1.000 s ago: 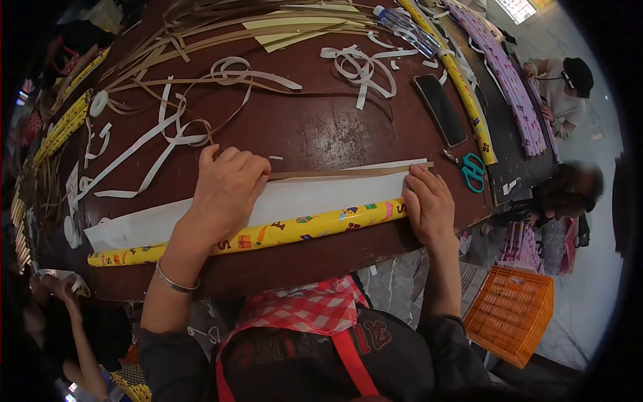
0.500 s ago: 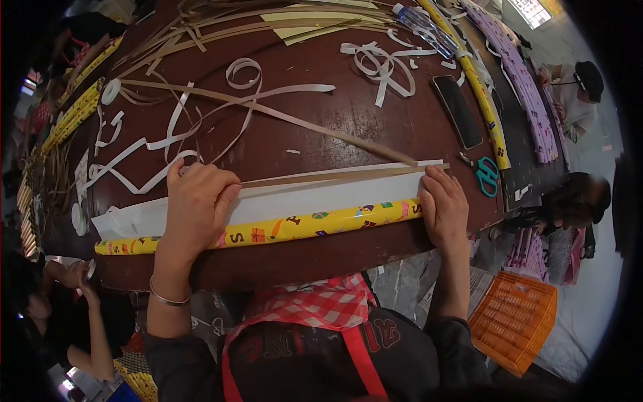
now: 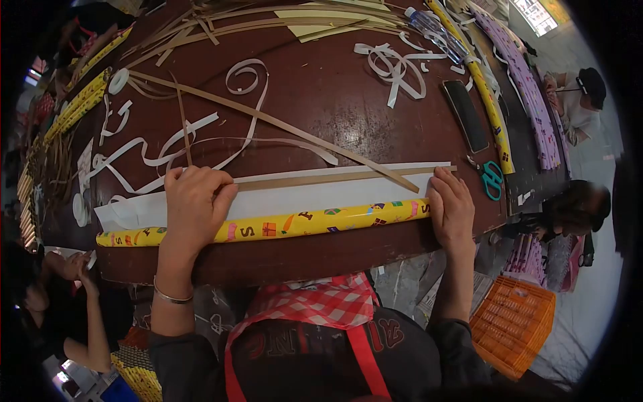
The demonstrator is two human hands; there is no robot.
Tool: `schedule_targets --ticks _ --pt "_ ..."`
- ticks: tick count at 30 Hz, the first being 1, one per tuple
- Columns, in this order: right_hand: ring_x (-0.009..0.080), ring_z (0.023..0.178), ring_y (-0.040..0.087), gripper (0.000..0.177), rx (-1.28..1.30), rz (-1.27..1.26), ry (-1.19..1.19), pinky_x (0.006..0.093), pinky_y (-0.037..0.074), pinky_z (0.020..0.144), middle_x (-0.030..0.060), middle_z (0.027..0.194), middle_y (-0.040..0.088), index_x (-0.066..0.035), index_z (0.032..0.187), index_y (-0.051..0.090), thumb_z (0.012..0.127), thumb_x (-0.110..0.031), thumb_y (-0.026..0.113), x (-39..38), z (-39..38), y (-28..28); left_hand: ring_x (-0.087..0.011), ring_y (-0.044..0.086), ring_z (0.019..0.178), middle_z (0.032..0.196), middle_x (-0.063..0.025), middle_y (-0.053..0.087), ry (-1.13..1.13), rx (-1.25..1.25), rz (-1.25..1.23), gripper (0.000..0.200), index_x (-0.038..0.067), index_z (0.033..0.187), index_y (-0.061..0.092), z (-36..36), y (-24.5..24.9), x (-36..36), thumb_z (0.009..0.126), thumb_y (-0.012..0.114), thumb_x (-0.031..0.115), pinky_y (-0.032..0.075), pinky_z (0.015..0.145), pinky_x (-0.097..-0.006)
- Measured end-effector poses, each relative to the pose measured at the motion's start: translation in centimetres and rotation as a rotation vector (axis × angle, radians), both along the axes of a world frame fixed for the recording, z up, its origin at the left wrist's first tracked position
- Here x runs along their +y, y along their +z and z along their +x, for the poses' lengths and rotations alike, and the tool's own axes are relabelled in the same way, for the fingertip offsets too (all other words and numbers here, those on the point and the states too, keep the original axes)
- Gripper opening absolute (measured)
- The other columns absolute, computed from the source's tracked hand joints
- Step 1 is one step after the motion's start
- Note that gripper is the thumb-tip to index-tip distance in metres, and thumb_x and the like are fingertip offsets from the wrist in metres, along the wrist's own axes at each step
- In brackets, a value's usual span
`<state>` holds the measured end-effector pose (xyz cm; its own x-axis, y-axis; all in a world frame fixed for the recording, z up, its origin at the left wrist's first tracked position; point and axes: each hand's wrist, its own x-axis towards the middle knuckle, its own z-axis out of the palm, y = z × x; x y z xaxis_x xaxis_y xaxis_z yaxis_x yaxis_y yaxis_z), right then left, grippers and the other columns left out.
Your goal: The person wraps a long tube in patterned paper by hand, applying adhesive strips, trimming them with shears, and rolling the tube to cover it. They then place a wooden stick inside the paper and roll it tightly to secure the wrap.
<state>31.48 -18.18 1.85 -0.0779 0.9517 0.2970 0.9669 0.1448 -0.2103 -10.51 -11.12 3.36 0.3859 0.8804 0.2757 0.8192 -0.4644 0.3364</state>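
A roll of yellow printed wrapping paper lies along the table's near edge, its white inner side spread out behind it. A narrow brown strip runs along the white side. My left hand has its fingers curled and thumb bent, closed over the left part of that strip; its fingertips are partly hidden. At the right end, my right hand lies with fingers stretched over the paper and the roll, near the strip's end. A longer loose brown strip slants across, its tip over the white paper.
Curled white strips lie about the table. Teal-handled scissors, a phone and a plastic bottle are at the right. More yellow rolls lie left. An orange basket stands below right; other people sit around.
The long loose brown strip's tip has come nearer, over the white paper. A white strip behind the paper has dropped and shifted toward me. My hands keep their places on the paper.
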Motion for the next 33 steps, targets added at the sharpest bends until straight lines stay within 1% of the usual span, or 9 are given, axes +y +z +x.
schedule_targets --ticks 1,4,11,13,16,33 --pt "0.0345 0.122 0.058 0.028 0.001 -0.001 0.005 0.0526 0.041 0.106 0.0162 0.127 0.064 -0.003 0.112 0.066 0.096 -0.024 0.059 -0.02 0.02 -0.04 -0.0241 0.057 0.077 0.076 -0.0038 0.061 0.009 -0.006 -0.001 0.008 0.007 0.082 0.066 -0.02 -0.08 0.01 0.083 0.070 0.014 0.037 0.090 -0.0418" --pt "0.0346 0.123 0.058 0.027 -0.006 -0.006 0.001 0.0525 0.040 0.106 0.0163 0.127 0.064 -0.003 0.112 0.066 0.096 -0.024 0.058 -0.05 0.13 -0.08 -0.0220 0.058 0.076 0.075 -0.0019 0.064 0.012 0.003 0.029 0.008 0.009 0.080 0.067 0.02 -0.14 0.06 0.082 0.072 0.015 0.036 0.088 -0.0427" --pt "0.0344 0.124 0.058 0.027 -0.008 -0.021 0.000 0.0526 0.040 0.106 0.0163 0.127 0.064 -0.004 0.112 0.066 0.097 -0.024 0.057 -0.03 0.10 0.05 -0.0220 0.059 0.076 0.076 -0.0020 0.064 -0.003 -0.007 0.026 0.008 0.009 0.080 0.067 -0.10 -0.26 -0.01 0.082 0.071 0.015 0.037 0.089 -0.0430" --pt "0.0343 0.124 0.057 0.027 -0.009 -0.022 -0.002 0.0526 0.040 0.107 0.0163 0.127 0.064 -0.004 0.112 0.066 0.097 -0.024 0.056 -0.04 0.11 0.04 -0.0238 0.058 0.079 0.078 -0.0037 0.063 0.004 0.013 0.001 0.007 0.007 0.083 0.066 -0.05 -0.17 -0.04 0.082 0.071 0.012 0.037 0.091 -0.0418" --pt "0.0340 0.124 0.057 0.027 -0.008 -0.021 -0.005 0.0526 0.040 0.107 0.0162 0.127 0.064 -0.004 0.113 0.067 0.098 -0.024 0.056 -0.07 0.16 -0.02 -0.0238 0.058 0.080 0.078 -0.0037 0.063 0.010 0.016 -0.017 0.008 0.006 0.083 0.066 -0.04 -0.12 0.02 0.082 0.071 0.013 0.037 0.092 -0.0419" --pt "0.0339 0.123 0.058 0.027 -0.004 -0.016 -0.001 0.0533 0.040 0.106 0.0153 0.128 0.064 -0.004 0.112 0.067 0.096 -0.025 0.058 -0.01 0.22 0.01 -0.0233 0.058 0.080 0.079 -0.0035 0.064 0.004 0.024 -0.009 0.009 0.007 0.083 0.065 0.01 -0.34 0.13 0.082 0.070 0.014 0.037 0.090 -0.0404"
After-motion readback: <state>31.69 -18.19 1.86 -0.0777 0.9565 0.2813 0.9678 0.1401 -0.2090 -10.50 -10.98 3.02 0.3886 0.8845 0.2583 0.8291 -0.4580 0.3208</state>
